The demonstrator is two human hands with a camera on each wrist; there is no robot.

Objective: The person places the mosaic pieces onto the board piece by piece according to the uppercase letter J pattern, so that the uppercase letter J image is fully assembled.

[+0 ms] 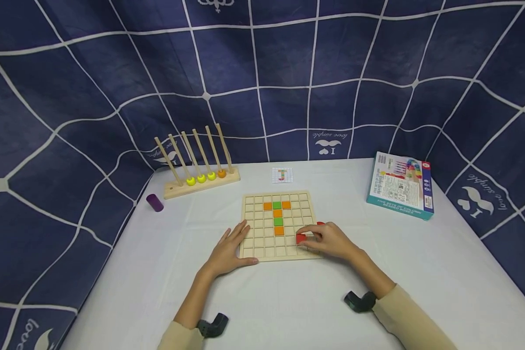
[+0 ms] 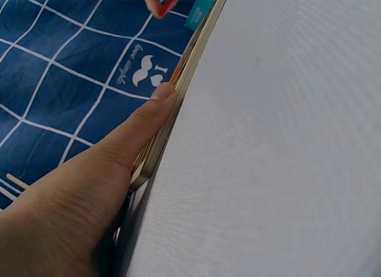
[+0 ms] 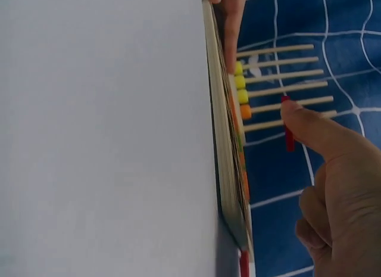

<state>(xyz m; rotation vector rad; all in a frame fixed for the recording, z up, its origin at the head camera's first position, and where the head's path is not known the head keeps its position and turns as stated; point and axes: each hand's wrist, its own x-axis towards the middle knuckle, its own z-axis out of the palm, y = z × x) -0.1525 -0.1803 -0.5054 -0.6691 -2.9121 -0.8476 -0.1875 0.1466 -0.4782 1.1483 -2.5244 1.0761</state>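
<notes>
A wooden grid board lies on the table with orange tiles and green tiles set in a T shape. My left hand rests at the board's left front corner, fingers spread along the left side and thumb at the front edge. Between thumb and fingertips, my right hand pinches a red square tile over the board's right front part. From the right wrist view, the red tile stands raised off the board. Another red piece shows beside the board's right edge, partly hidden by the right hand.
Behind the board lies a small pattern card. A wooden peg stand with yellow and orange beads is at the back left, near a purple cylinder. A teal game box lies at the back right, before the blue curtain.
</notes>
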